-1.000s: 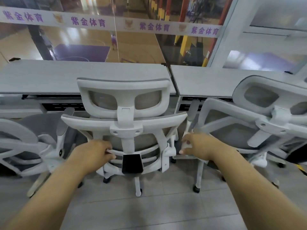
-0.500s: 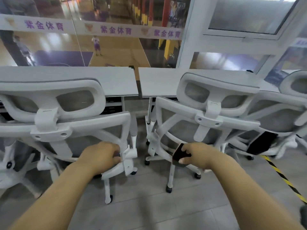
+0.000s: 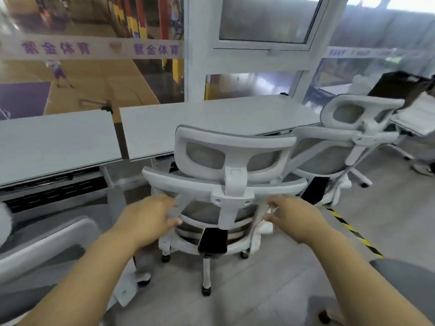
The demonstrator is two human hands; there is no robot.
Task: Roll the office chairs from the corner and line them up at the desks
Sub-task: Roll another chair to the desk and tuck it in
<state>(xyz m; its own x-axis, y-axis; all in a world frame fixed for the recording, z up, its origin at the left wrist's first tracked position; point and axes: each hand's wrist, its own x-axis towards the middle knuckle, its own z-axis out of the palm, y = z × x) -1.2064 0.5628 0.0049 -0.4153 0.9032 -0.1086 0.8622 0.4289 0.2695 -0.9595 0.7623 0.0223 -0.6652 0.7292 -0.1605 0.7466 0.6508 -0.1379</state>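
A white office chair with grey mesh [image 3: 231, 182] stands right before me, its back toward me, facing a white desk [image 3: 211, 123]. My left hand [image 3: 147, 220] grips the left side of its back frame. My right hand [image 3: 294, 218] closes on the right side of the frame, by the armrest. A second white chair [image 3: 341, 142] stands just to its right at the same desk. Part of a third chair's back [image 3: 47, 243] shows at the lower left, beside another desk [image 3: 54, 144].
Glass walls behind the desks look onto a sports court. A black-and-yellow floor stripe [image 3: 353, 231] runs along the right. A further desk [image 3: 419, 118] with a dark object on it stands at far right. A grey seat edge [image 3: 404, 274] shows at lower right.
My view has swung to the right. My hands have left the first chair and its neighbour's armrest, and now both grip the back of the chair to its right.
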